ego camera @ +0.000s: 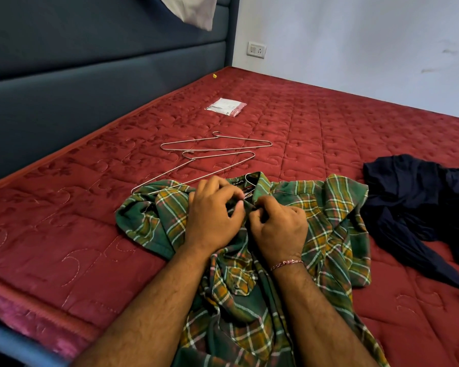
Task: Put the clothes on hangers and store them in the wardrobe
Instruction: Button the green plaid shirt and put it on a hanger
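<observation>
— Where is the plaid shirt [262, 260]?
— It lies crumpled on the red mattress [64, 234], one wire hanger [194, 169] touching its edge.
— And the hands?
— The left hand [212, 215] and right hand [278, 223] meet, both pinching the placket below the collar.

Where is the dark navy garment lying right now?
In the head view, the dark navy garment lies crumpled on the red mattress at the right edge, just right of the green plaid shirt.
</observation>
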`<action>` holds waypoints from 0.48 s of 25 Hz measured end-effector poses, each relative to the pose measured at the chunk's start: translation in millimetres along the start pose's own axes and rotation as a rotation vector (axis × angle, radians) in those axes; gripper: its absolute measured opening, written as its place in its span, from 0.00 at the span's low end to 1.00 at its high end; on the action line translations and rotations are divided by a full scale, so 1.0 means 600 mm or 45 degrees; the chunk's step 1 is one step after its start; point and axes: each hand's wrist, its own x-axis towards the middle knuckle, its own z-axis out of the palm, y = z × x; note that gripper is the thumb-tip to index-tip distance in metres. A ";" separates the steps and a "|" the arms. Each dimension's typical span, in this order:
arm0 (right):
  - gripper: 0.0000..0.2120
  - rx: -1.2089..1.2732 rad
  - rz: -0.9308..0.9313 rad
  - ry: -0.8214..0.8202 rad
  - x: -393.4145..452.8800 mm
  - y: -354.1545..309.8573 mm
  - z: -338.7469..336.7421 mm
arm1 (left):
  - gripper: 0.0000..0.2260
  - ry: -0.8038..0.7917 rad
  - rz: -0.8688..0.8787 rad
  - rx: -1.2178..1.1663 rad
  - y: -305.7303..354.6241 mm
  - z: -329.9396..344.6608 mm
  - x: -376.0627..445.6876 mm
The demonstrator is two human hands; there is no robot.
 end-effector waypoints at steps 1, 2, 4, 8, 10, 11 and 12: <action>0.04 0.032 0.040 0.023 0.002 -0.001 -0.002 | 0.05 0.051 -0.033 -0.056 0.004 -0.001 -0.002; 0.05 0.081 0.090 0.033 0.002 -0.003 -0.006 | 0.09 0.022 -0.083 -0.116 0.008 0.000 -0.004; 0.08 0.307 0.230 -0.001 -0.001 -0.005 -0.012 | 0.17 -0.152 -0.165 -0.178 0.013 0.006 -0.009; 0.11 0.759 0.334 -0.106 0.000 0.006 -0.017 | 0.18 -0.228 -0.340 -0.436 0.003 0.007 -0.004; 0.10 0.688 0.255 -0.129 0.002 0.008 -0.020 | 0.14 -0.228 -0.353 -0.463 0.000 0.009 -0.004; 0.09 0.652 0.240 -0.137 0.003 0.007 -0.019 | 0.12 -0.224 -0.358 -0.473 -0.001 0.010 -0.004; 0.08 0.635 0.232 -0.145 0.004 0.007 -0.018 | 0.09 -0.215 -0.370 -0.479 -0.002 0.012 -0.004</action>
